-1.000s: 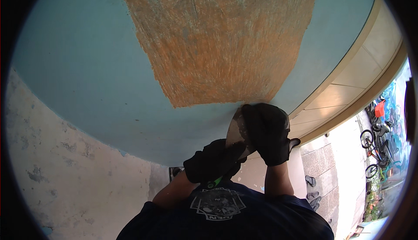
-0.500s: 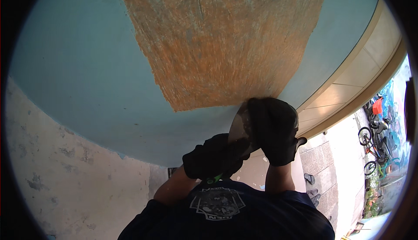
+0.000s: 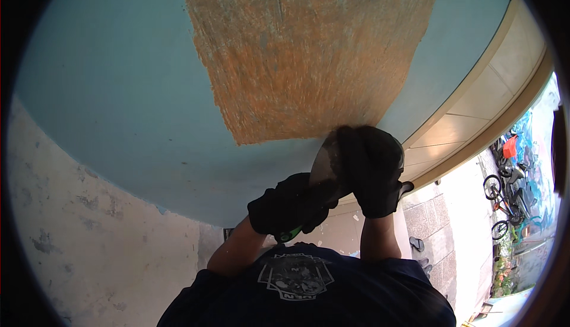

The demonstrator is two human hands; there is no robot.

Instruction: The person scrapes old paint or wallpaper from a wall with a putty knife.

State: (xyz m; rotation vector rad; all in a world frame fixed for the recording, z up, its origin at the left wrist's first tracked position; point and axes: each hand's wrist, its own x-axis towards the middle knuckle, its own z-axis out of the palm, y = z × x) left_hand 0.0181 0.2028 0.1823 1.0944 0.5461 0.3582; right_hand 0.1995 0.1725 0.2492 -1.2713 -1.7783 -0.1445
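Observation:
Both my hands wear black gloves and are on an angle grinder, whose green and black rear end (image 3: 290, 235) sticks out below my left hand (image 3: 291, 202). That hand is wrapped round the tool's body. My right hand (image 3: 374, 175) is closed over its head, beside a round, brownish disc or guard (image 3: 324, 162). Most of the tool is hidden by the gloves and shadow. Its head is at the lower edge of a rough, orange-brown stripped patch (image 3: 309, 72) on the blue-green painted wall (image 3: 124, 89).
A beige ledge or trim (image 3: 469, 113) curves along the right of the wall. Stained pale flooring or wall (image 3: 89, 238) lies at lower left. Right, sandals (image 3: 417, 244) lie on paving, with a bicycle (image 3: 499, 205) and a red object (image 3: 510, 147) farther off.
My hands and the grinder have shifted slightly up in the picture. More of the green rear end shows below my left hand. The view has shifted a little.

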